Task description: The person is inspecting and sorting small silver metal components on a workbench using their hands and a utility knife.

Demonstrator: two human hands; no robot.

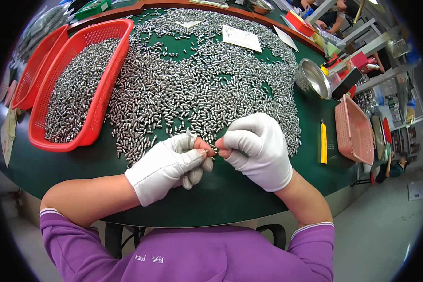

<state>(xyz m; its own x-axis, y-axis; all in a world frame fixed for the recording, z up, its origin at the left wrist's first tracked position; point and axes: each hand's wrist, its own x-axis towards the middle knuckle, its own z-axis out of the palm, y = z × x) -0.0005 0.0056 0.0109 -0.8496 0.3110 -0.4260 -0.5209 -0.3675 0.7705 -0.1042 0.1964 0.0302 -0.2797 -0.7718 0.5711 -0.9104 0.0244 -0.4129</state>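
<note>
My left hand (167, 164), in a white glove with bare thumb and fingertip, is closed in a pinch. A small, thin metal part (214, 158) shows at its fingertips. Close beside it, my right hand (263, 152) is also pinched, its bare fingertips poking out of a white glove. Whatever lies between the right fingertips is too small to make out. Both hands meet over the near edge of a wide spread of small silvery metal pieces (192, 89), which covers much of the green tabletop (239, 199).
At left stands a red basket (90, 127) filled with similar metal pieces, beside another red basket (26, 96). Paper slips (241, 37) lie on the spread. To the right are a metal bowl (314, 77), a yellow-handled tool (324, 143) and a pink basket (355, 129). People work beyond.
</note>
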